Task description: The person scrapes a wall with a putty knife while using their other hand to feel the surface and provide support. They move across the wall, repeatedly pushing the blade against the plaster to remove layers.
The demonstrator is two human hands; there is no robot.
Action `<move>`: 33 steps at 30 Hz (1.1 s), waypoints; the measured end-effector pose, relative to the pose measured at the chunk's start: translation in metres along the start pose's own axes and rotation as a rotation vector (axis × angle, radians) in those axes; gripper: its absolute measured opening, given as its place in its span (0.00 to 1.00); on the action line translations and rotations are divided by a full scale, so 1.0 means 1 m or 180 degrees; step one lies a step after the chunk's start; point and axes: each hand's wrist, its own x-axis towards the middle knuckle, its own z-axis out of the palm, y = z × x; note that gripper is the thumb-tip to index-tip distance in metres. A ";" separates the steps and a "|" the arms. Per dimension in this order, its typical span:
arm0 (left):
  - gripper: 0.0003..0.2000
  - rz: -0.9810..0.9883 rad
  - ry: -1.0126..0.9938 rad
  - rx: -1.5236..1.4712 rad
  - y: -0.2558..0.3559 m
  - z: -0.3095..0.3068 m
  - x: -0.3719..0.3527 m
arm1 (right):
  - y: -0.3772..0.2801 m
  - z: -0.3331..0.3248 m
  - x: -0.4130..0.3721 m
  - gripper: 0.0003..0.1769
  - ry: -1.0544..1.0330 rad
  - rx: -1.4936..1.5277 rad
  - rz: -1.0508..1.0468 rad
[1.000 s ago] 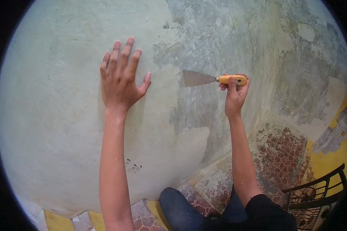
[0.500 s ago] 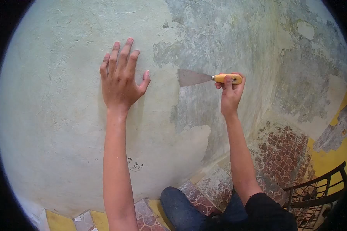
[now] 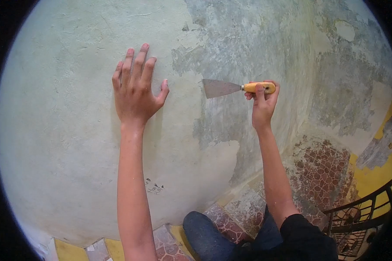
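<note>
My left hand [image 3: 137,93] rests on the pale green painted wall [image 3: 65,130], fingers spread and nothing held. In my right hand [image 3: 263,102] is a putty knife [image 3: 222,88], gripped by its yellow wooden handle with the thumb on top. Its wide metal blade points left, and the blade's edge lies close to the border between the pale paint and a bare grey patch [image 3: 248,52]. Whether the edge touches the wall is hard to tell. Small handwritten marks [image 3: 154,187] show on the wall beside my left forearm.
At the lower right stands a dark metal rack [image 3: 357,213]. Reddish patterned floor tiles [image 3: 322,174] with pale flakes lie along the wall's base, with yellow patches [image 3: 376,174] nearby. My bent knee [image 3: 204,230] is at the bottom. The wall meets another wall on the right.
My right hand and the putty knife have shifted slightly to the right. My left hand stays on the wall in nearly the same place.
</note>
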 end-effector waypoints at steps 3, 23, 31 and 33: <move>0.25 0.0005 0.0032 -0.0046 0.000 0.000 0.001 | 0.003 0.004 0.005 0.16 0.0061 0.0192 -0.0121; 0.25 0.0004 -0.0020 0.0071 0.000 0.000 -0.001 | -0.008 -0.001 0.027 0.15 -0.0270 -0.0007 -0.0294; 0.24 -0.0014 -0.0089 0.0086 0.000 -0.001 -0.001 | 0.001 -0.002 0.016 0.15 -0.0157 0.0121 -0.0177; 0.24 -0.0030 -0.0073 0.0058 0.000 -0.001 0.001 | 0.003 0.001 0.017 0.16 0.0098 0.0231 -0.0201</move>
